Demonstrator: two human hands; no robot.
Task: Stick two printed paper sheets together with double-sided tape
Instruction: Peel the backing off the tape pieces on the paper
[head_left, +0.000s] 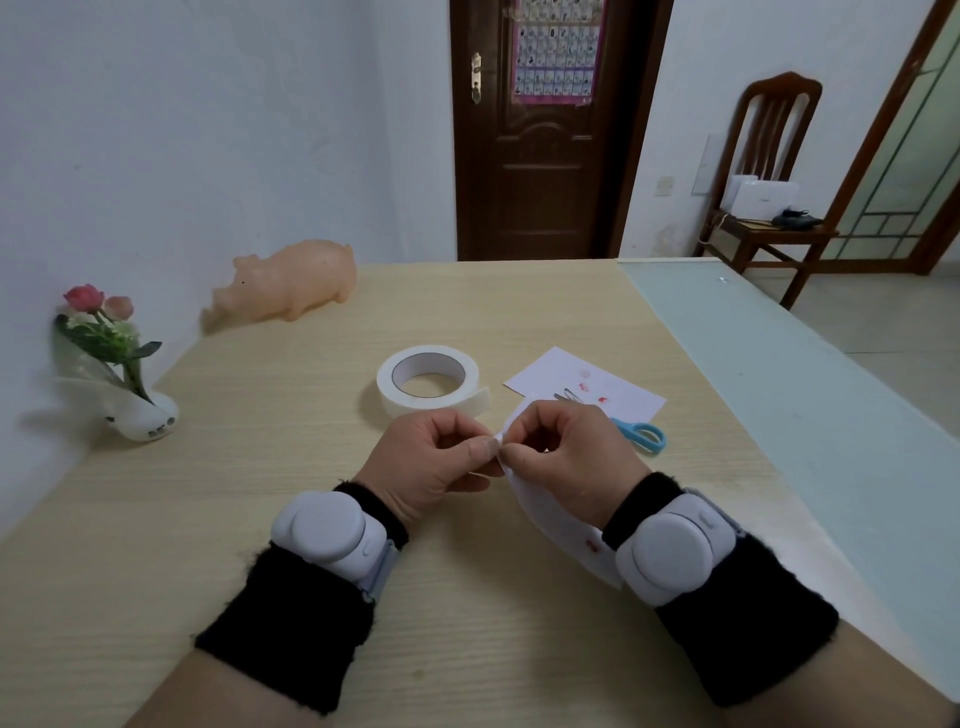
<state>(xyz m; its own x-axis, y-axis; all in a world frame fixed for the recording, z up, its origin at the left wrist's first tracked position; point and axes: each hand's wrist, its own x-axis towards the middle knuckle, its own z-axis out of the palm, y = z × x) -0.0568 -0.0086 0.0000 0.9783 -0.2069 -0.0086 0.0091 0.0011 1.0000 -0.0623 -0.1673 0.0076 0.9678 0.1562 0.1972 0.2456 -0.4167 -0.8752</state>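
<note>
Pinching one edge of a bent white printed paper sheet (540, 514) with left hand (431, 462) and right hand (566, 457), just in front of the round white tape roll (410, 405). Probably peeling tape backing. Next: press onto the flat white printed sheet (550, 371) right of the roll.

White walls (208, 130) left & far. Dark wood door (540, 197) far centre w/ poster (558, 49) — wooden chair (769, 156) far right on pale floor (883, 322). Light-wood table (467, 301) near.
</note>
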